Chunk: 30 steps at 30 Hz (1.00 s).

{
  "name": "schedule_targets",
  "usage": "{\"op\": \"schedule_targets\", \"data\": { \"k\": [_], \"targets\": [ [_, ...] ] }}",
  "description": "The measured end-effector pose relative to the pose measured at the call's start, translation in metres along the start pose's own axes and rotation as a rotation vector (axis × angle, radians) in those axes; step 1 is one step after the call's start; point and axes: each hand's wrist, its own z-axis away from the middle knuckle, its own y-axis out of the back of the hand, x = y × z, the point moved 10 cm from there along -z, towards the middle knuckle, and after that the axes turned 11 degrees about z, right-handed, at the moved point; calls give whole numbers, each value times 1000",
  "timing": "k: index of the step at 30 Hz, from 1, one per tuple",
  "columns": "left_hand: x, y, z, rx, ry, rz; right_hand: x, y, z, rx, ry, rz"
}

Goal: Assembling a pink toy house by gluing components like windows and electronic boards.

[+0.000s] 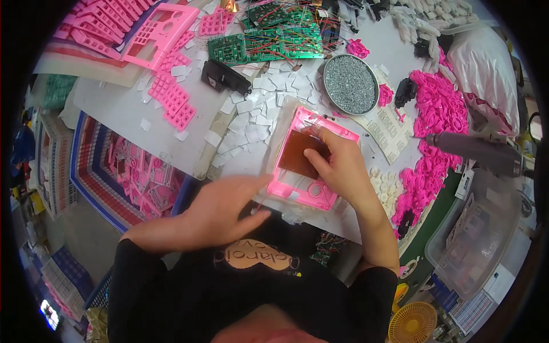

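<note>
We seem to be seating the brown board [294, 155] within the pink casing [327, 200]; our right hand [342, 166] pinches it, our left hand [223, 208] (blurred, thumb spread, seemingly empty) hovers beside. Next calls for squaring its edges.

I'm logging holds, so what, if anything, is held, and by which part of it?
The right grip holds the flat brown rectangular board by its right side. Whether the blurred left grip holds anything cannot be told.
</note>
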Motion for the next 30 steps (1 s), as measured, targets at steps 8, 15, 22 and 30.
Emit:
{"op": "schedule_targets", "data": {
  "k": [8, 15, 22, 30],
  "targets": [
    [-5, -1, -39, 149, -199, -152, -4, -1, -3, -40, -14, 102],
    [1, -35, -44, -46, -383, -545, -42, 43, 35, 534, 208, 408],
    [5, -38, -43, -42, -361, -606, -51, -28, 65, 159, 316, 601],
    [9, -42, -50, -137, -316, -636, -54, -23, 59, 155, 332, 591]
  ]
}}
